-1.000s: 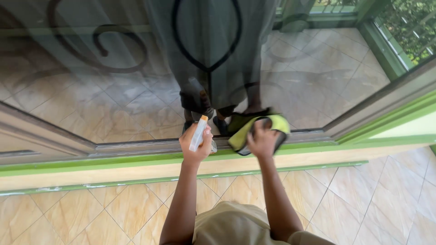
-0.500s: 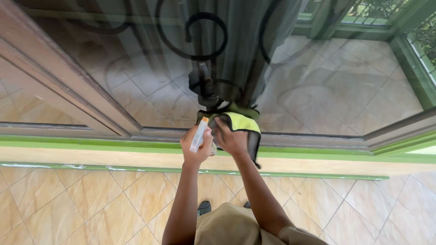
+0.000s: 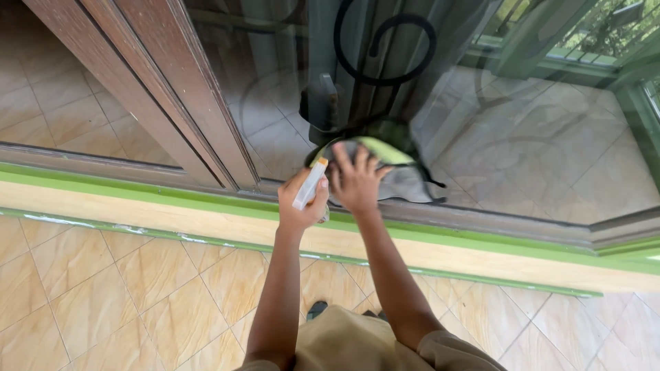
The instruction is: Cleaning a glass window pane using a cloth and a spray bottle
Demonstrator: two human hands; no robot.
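My left hand (image 3: 300, 204) grips a small white spray bottle (image 3: 310, 183) with an orange top, held upright just in front of the window's lower frame. My right hand (image 3: 355, 182) lies flat with fingers spread on a yellow-green and grey cloth (image 3: 393, 167), pressing it against the glass pane (image 3: 522, 130) low down, right beside the bottle. The glass mirrors the cloth, my legs and the tiled floor. A dark curled metal grille (image 3: 385, 48) shows behind the pane above my hands.
A brown wooden window frame (image 3: 165, 89) runs diagonally at upper left. Below the glass lies a green and cream sill (image 3: 481, 251). Beige floor tiles (image 3: 124, 288) spread under me, and my shoe (image 3: 316, 310) shows by my body.
The view has swung right, bringing the brown frame further in. My right hand slid the cloth a little rightward and upward on the glass, spreading its fingers. The bottle hand barely moved.
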